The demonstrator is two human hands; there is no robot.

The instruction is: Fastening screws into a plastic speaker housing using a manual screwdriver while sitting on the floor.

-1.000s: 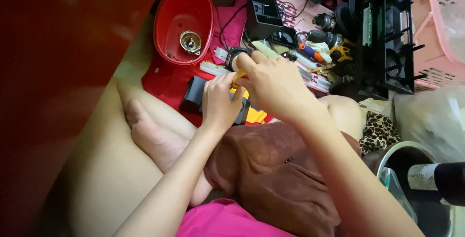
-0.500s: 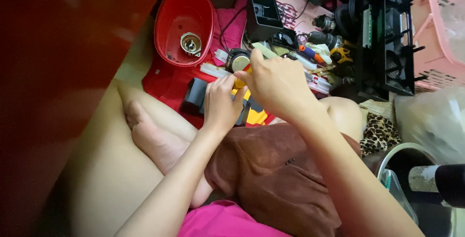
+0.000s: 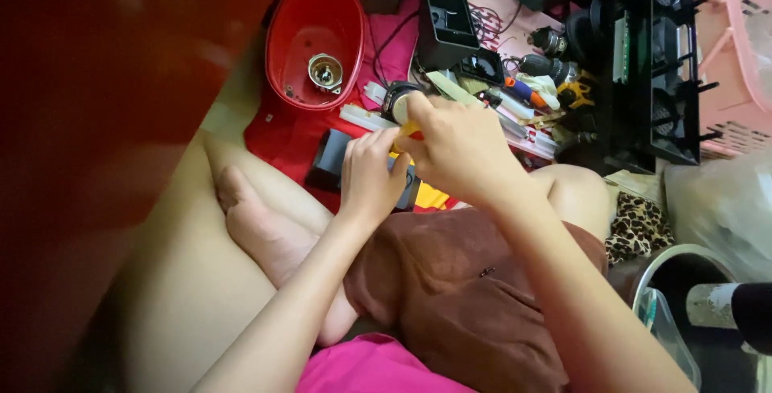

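Head: both hands (image 3: 418, 156) pinch yellow part (image 3: 408, 129).

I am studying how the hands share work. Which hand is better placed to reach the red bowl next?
Probably the left hand: it is on the same side as the red bowl and closer to it. The right hand pinches a small yellow part, so it looks busy.

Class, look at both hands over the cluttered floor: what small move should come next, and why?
Probably steady the small yellow-and-cream part before working it further. The left hand and right hand pinch it together above the knees, and fingers hide most of it. The red plastic bowl lies apart, untouched.
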